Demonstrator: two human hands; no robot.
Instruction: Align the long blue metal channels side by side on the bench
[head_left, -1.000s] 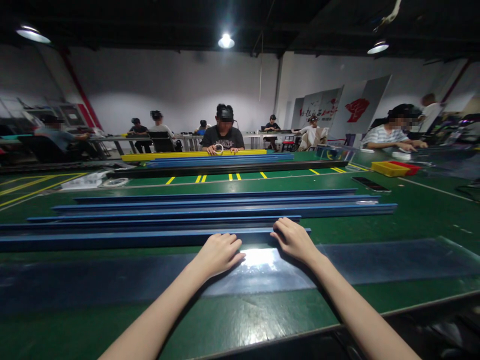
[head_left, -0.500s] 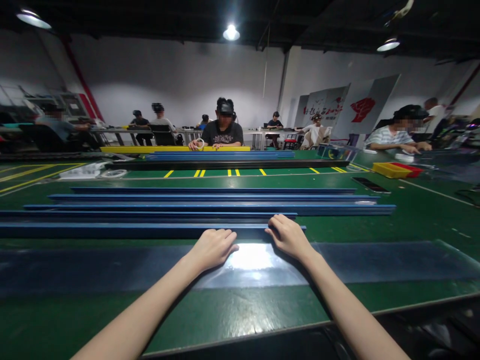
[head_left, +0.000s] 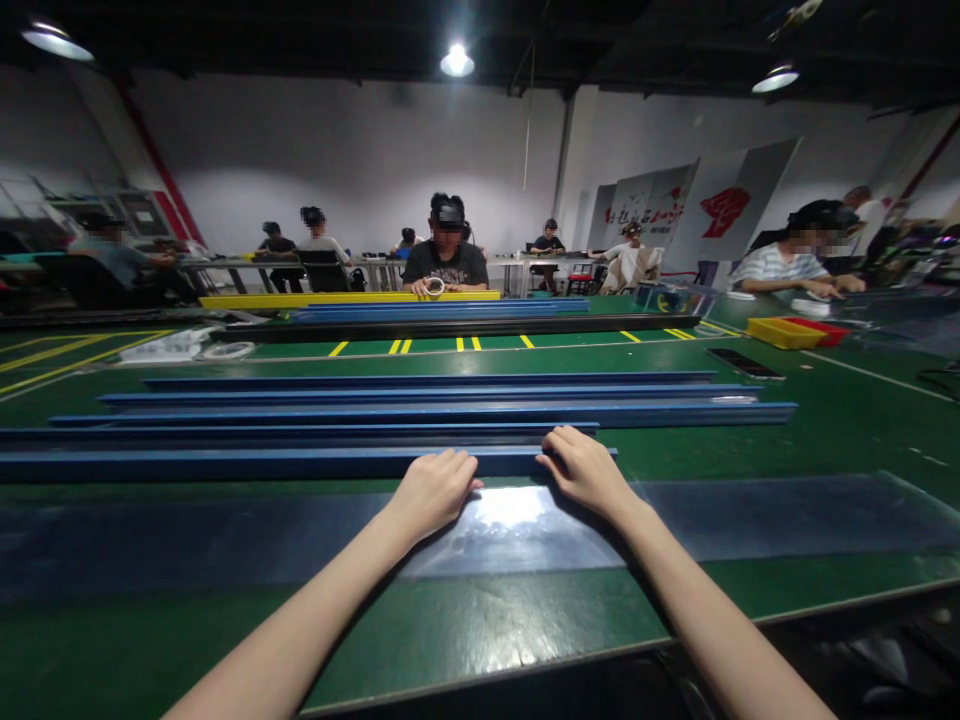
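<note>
My left hand (head_left: 439, 488) is closed over the near edge of a long blue channel strip (head_left: 247, 467), its fingers curled over the rim. To its right, my right hand (head_left: 583, 466) grips the same strip close to its right end, fingers bent over the edge and partly hidden. Under my wrists and forearms lies a long, clear plastic sheet (head_left: 757, 518), flat on the green tabletop (head_left: 480, 630), with a bright glare between the hands. Further blue channel strips (head_left: 420, 414) lie parallel just beyond.
A phone (head_left: 745, 364) lies at the right, near a yellow bin (head_left: 782, 337) and a red one. Farther off are a black bar (head_left: 465, 327) and a yellow bar (head_left: 262, 300). A person (head_left: 447, 262) sits opposite holding a roll of tape (head_left: 434, 287); another works at the right.
Both my hands keep their hold, with only a slight shift right in view. The person opposite has moved the tape roll toward the right.
</note>
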